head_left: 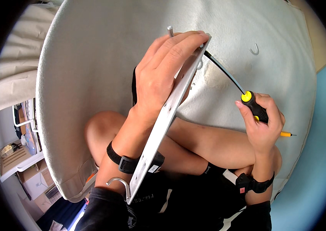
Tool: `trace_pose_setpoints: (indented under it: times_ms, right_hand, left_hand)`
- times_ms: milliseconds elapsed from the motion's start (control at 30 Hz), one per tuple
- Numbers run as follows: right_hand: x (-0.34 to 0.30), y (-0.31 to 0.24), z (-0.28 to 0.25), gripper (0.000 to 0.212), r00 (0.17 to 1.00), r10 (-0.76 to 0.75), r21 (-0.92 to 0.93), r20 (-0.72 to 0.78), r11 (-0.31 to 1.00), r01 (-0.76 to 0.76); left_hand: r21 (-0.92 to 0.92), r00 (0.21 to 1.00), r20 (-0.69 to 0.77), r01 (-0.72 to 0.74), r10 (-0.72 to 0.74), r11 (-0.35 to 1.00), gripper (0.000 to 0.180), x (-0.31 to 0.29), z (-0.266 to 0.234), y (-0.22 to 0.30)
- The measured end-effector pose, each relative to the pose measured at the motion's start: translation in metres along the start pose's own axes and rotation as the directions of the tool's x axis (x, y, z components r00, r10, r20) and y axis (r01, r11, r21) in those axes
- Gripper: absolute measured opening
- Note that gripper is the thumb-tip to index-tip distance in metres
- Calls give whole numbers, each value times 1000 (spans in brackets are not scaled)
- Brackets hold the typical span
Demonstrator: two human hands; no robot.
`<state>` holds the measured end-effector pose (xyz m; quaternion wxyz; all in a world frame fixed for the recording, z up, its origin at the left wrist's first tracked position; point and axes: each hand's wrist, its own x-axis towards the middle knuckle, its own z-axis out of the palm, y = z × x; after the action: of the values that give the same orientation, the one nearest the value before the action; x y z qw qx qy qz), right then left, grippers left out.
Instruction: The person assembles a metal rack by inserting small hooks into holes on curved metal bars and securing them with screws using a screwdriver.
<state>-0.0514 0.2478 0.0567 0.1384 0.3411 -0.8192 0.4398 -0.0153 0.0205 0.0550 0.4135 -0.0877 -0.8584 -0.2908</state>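
Head view: person seated cross-legged on a grey fabric-covered cushion (78,77). Metal hook rail (165,118) held up off the cushion, tilted, upper end leaning toward the cushion's far right, lower end over the lap; holes along its face.

Left hand (159,69): clamped on the rail's upper part, fingers bent over the end. Right hand (265,123): closed round the black-and-yellow handle of a long-shafted screwdriver (247,97). Hands well apart. Shaft slants up to the rail's upper end, its tip just beside the left fingertips; cannot tell whether it is seated in a screw.

Curved silver hook (126,184) at the rail's lower end. Silver rod end (170,30) pokes out behind the left fingers. Loose J-shaped hook (256,50) lies on the cushion, inward from its right edge. Slim yellow-handled tool (285,134) near that same edge, partly hidden by the right hand, thin metal tip pointing right. Black strap (128,163) on the left forearm.
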Motion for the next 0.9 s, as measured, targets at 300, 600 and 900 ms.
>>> trace_pose_setpoints:
  times_ms: [300,600,900]
  right_hand:
    - [4,-6,-1,25,1000,4,10,-11,1000,-4]
    - [2,-14,-18,25,985,127,-209,113,973,-101]
    - [-4,-8,-18,29,992,114,-216,61,971,-99]
  left_hand:
    - [13,993,7,120,-120,993,34,5,-3,9]
    - [-71,887,232,424,-398,903,30,-3,2,12]
    - [-109,928,206,337,-310,935,28,-12,15,-3]
